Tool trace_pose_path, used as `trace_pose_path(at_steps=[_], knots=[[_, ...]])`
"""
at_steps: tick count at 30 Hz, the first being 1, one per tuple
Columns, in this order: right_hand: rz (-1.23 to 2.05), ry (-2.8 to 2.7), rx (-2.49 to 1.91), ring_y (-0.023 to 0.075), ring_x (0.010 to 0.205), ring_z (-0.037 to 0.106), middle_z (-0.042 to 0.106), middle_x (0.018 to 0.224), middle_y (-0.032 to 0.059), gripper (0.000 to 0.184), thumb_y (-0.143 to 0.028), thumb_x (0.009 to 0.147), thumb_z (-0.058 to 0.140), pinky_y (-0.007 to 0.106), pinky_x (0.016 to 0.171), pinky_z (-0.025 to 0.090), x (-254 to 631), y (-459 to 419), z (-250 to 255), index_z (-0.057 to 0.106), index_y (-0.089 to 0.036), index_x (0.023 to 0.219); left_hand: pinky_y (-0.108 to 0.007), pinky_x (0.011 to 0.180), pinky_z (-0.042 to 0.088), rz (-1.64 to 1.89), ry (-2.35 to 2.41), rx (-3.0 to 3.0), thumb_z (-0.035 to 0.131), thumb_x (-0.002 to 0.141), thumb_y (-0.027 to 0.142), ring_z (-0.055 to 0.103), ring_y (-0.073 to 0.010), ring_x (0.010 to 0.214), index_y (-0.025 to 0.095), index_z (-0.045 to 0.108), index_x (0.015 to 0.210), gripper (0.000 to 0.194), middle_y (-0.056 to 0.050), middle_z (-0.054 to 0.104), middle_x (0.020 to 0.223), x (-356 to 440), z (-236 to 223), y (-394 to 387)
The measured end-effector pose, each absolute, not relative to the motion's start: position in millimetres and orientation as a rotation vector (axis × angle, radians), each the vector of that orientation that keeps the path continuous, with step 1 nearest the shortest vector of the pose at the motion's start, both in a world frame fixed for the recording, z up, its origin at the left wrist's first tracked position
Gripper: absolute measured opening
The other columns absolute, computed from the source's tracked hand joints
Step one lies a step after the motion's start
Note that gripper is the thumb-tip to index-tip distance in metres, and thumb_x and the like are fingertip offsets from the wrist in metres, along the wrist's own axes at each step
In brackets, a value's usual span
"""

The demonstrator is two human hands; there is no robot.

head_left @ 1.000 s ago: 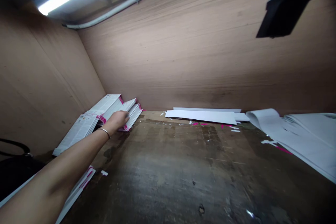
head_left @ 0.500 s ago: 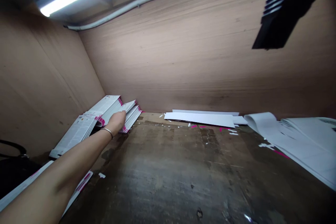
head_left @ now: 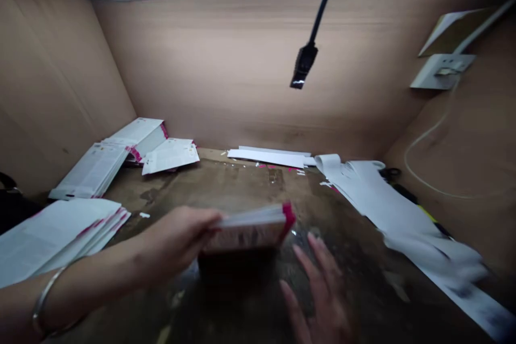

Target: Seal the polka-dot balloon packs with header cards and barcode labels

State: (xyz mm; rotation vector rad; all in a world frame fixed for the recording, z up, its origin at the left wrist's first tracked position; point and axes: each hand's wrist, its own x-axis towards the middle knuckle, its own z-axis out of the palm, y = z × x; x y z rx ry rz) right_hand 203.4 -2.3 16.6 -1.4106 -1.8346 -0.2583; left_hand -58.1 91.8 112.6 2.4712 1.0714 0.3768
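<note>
My left hand (head_left: 187, 236), with a bangle on its wrist, is closed on the left end of a small stack of printed sheets (head_left: 250, 226). The stack is held up above the dark tabletop, blurred by motion, and its right end shows a magenta edge. Just to the right of it my right hand (head_left: 318, 290) has its fingers spread with nothing in them, also blurred. At the back left lie more stacks of printed sheets (head_left: 145, 131) with magenta edges, and a few fanned sheets (head_left: 171, 155) rest beside them.
Another pile of sheets (head_left: 60, 231) lies at the near left. White paper strips (head_left: 270, 157) lie along the back wall. Curled white paper (head_left: 387, 199) runs down the right side. A black cable plug (head_left: 304, 64) hangs overhead, and a wall socket (head_left: 443, 71) is at the right.
My left hand has moved from the back-left stacks toward me and right, bringing a stack of sheets. My right hand has come into view. The camera view has turned right.
</note>
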Motion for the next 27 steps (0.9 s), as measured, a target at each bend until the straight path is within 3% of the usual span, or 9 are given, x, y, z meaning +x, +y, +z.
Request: trace_pose_path(at_steps=[3, 5, 7, 9, 12, 15, 17, 20, 27], knots=[[-0.463, -2.122, -1.257, 0.0324, 0.131, 0.033, 0.044, 0.138, 0.0149, 0.053, -0.029, 0.086, 0.058, 0.053, 0.107, 0.027, 200.6, 4.0, 64.6, 0.040, -0.014, 0.133, -0.019, 0.067, 0.043, 0.230, 0.854, 2.473, 0.041, 0.087, 0.018, 0.064, -0.0137, 0.077, 0.024, 0.059, 0.102, 0.024, 0.001, 0.068, 0.088, -40.3, 95.1, 60.4], [-0.244, -2.465, -1.248, 0.0280, 0.118, 0.049, 0.056, 0.126, 0.0136, 0.051, -0.027, 0.085, 0.058, 0.045, 0.101, 0.037, 188.8, 17.3, 93.2, 0.042, -0.013, 0.132, -0.021, 0.068, 0.044, 0.230, 0.837, 2.518, 0.043, 0.085, 0.015, 0.065, -0.0156, 0.081, 0.025, 0.058, 0.104, 0.027, 0.000, 0.069, 0.092, -35.8, 90.8, 57.1], [0.112, -2.718, -1.314, 0.0257, 0.091, 0.063, 0.068, 0.100, 0.0101, 0.033, -0.027, 0.084, 0.058, 0.035, 0.079, 0.049, 171.7, 34.3, 110.4, 0.058, -0.015, 0.115, -0.022, 0.069, 0.045, 0.241, 0.836, 2.558, 0.043, 0.083, 0.014, 0.065, -0.0169, 0.081, 0.024, 0.059, 0.102, 0.027, -0.001, 0.069, 0.093, -36.0, 90.9, 59.6], [0.314, -2.808, -1.399, 0.0247, 0.069, 0.065, 0.069, 0.074, 0.0087, 0.012, -0.022, 0.081, 0.058, 0.031, 0.061, 0.047, 156.9, 48.6, 117.1, 0.067, -0.015, 0.084, -0.024, 0.071, 0.046, 0.291, 0.870, 2.568, 0.044, 0.082, 0.013, 0.065, -0.0180, 0.082, 0.023, 0.060, 0.100, 0.026, -0.002, 0.068, 0.092, -40.8, 92.2, 61.9], [0.318, -2.758, -1.466, 0.0221, 0.056, 0.062, 0.064, 0.059, 0.0074, 0.015, -0.013, 0.077, 0.055, 0.027, 0.051, 0.041, 154.1, 55.1, 117.7, 0.064, -0.014, 0.064, -0.030, 0.079, 0.047, 0.741, 1.145, 2.388, 0.056, 0.078, 0.020, 0.062, -0.0209, 0.091, 0.021, 0.056, 0.106, 0.028, -0.004, 0.066, 0.098, -54.8, 88.3, 60.1], [0.529, -2.439, -1.390, 0.0185, 0.064, 0.064, 0.067, 0.072, 0.0048, 0.019, -0.019, 0.087, 0.047, 0.024, 0.053, 0.044, 171.1, 42.6, 108.0, 0.064, -0.016, 0.080, -0.037, 0.096, 0.043, 1.280, 1.207, 1.801, 0.071, 0.070, 0.031, 0.050, -0.0249, 0.118, 0.021, 0.045, 0.124, 0.061, -0.009, 0.056, 0.123, -66.3, 70.3, 52.3], [0.853, -2.020, -1.221, 0.0196, 0.074, 0.065, 0.068, 0.084, 0.0047, 0.022, -0.030, 0.091, 0.046, 0.025, 0.060, 0.050, 180.2, 28.0, 89.5, 0.063, -0.017, 0.091, -0.039, 0.098, 0.041, 1.290, 1.043, 1.477, 0.074, 0.066, 0.035, 0.045, -0.0270, 0.123, 0.019, 0.040, 0.129, 0.073, -0.013, 0.053, 0.128, -65.8, 52.1, 44.4], [1.165, -1.616, -1.045, 0.0235, 0.085, 0.065, 0.069, 0.094, 0.0052, 0.027, -0.038, 0.087, 0.054, 0.032, 0.073, 0.053, 178.7, 6.0, 44.7, 0.064, -0.019, 0.103, -0.039, 0.089, 0.048, 1.096, 0.893, 1.334, 0.076, 0.065, 0.034, 0.057, -0.0282, 0.108, 0.016, 0.051, 0.116, 0.060, -0.012, 0.063, 0.113, -54.3, 25.4, 30.5], [1.181, -1.575, -1.052, 0.0241, 0.107, 0.059, 0.065, 0.115, 0.0052, 0.031, -0.034, 0.088, 0.056, 0.041, 0.096, 0.045, 161.5, -6.2, -11.5, 0.060, -0.026, 0.118, -0.032, 0.081, 0.051, 1.184, 0.965, 1.354, 0.072, 0.072, 0.028, 0.063, -0.0215, 0.092, 0.017, 0.056, 0.099, 0.033, -0.004, 0.069, 0.098, -41.6, -2.1, 16.7]])
